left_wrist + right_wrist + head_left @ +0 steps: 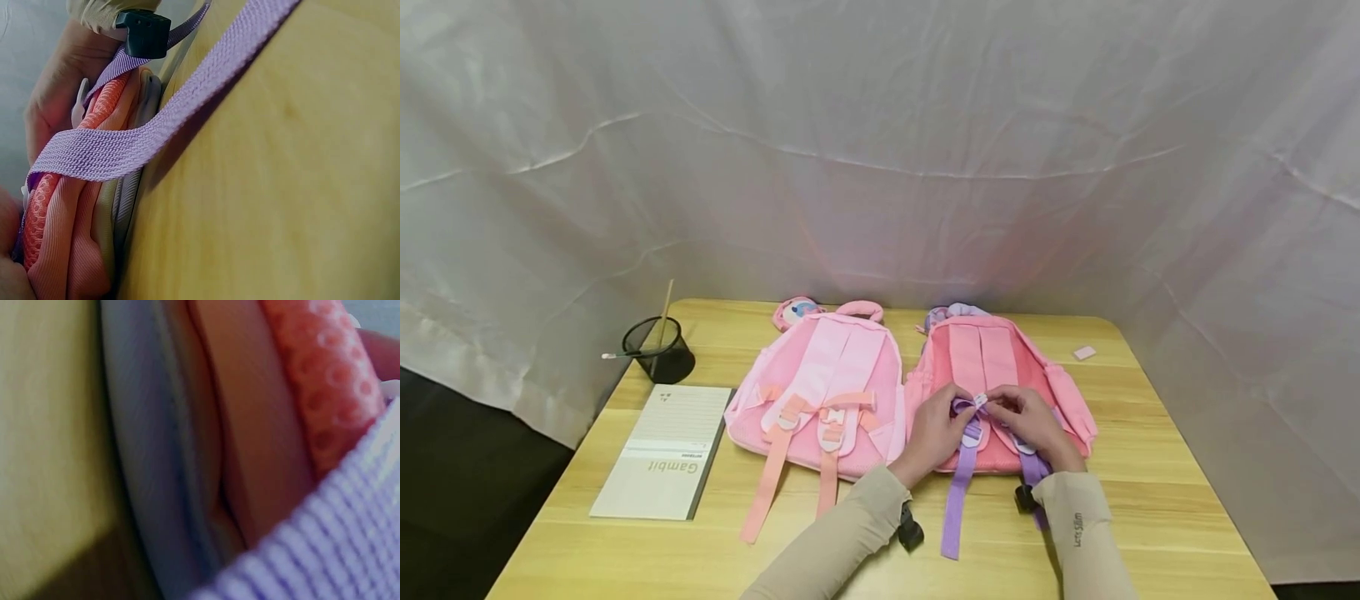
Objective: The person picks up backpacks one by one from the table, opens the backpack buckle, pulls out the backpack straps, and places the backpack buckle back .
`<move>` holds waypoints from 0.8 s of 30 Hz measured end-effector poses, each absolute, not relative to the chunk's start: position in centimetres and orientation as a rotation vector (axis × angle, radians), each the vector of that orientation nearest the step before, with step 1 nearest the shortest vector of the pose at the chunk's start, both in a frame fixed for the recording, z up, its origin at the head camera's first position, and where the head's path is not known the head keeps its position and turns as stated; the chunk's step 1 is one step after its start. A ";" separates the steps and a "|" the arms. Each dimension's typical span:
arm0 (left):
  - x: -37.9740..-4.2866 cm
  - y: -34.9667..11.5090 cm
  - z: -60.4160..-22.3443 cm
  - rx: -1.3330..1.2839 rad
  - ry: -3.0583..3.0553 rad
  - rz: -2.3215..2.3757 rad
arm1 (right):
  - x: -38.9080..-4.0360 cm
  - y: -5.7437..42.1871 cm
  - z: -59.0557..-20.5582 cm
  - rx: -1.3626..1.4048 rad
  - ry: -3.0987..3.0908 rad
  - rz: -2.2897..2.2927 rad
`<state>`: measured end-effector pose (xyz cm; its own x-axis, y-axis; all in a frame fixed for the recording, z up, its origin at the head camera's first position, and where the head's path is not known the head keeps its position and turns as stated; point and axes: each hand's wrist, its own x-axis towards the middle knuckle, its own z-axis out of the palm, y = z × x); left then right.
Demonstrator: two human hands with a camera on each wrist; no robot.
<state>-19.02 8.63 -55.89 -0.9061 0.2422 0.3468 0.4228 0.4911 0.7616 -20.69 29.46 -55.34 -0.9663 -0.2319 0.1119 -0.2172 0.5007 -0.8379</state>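
A coral-pink backpack (917, 392) lies with its shoulder straps facing up on the table. Over its back panel, my left hand (936, 429) pinches a purple chest strap (962, 406) close to a small white buckle (980, 400). From the other side my right hand (1033, 423) pinches the same strap at the buckle. The fingers partly hide how the buckle's parts sit. A purple webbing strap (94, 153) hangs over the backpack's lower edge onto the table in the left wrist view. Close up in the right wrist view are purple webbing (337, 544) and coral mesh (325, 381).
A lighter pink backpack (887, 367) with orange straps lies directly to the left. Farther left are a notebook (658, 492) and a black mesh pen cup (672, 362) holding pencils. An eraser (1084, 352) lies at the back right; grey fabric (880, 167) hangs behind the table.
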 end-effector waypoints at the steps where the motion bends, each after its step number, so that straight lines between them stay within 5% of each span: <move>1: -19.0 8.6 -55.9 -0.571 -2.542 -1.385 | -20.6 29.4 -55.3 -0.401 2.709 -1.505; 24: -19.1 8.5 -55.9 -0.590 -2.509 -1.384 | -20.8 29.3 -55.6 -0.311 2.606 -1.708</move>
<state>-19.10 8.54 -55.93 -0.8963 0.2403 0.3728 0.4435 0.4770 0.7588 -20.76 29.34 -55.58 -0.9803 -0.1708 0.0997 -0.1595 0.3851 -0.9090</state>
